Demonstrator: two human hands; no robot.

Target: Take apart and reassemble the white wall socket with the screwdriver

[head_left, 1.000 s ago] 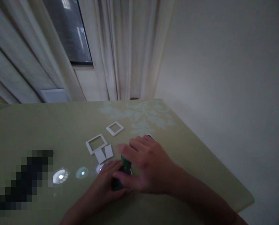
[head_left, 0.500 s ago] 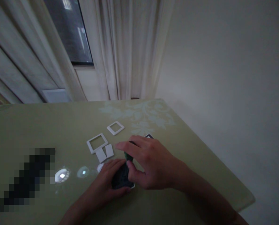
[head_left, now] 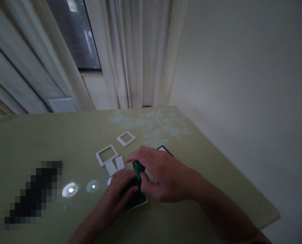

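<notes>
I rest the left hand (head_left: 119, 191) on the dark panel (head_left: 138, 200) on the desk (head_left: 207, 206), its grip unclear from here; the right hand (head_left: 163, 174) clamps its fingers on a green handle (head_left: 138, 168). White pieces (head_left: 120, 163), then white frames (head_left: 99, 160), lie beyond.

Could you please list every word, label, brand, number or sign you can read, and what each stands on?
None: no text can be read anywhere.
White frames and white pieces: no legible marks.
Dark panel under the left hand: too dim and covered to tell.
Dark thing at the left: pixelated, unreadable.
Table: a pale floral pattern, no legible lettering.
</notes>
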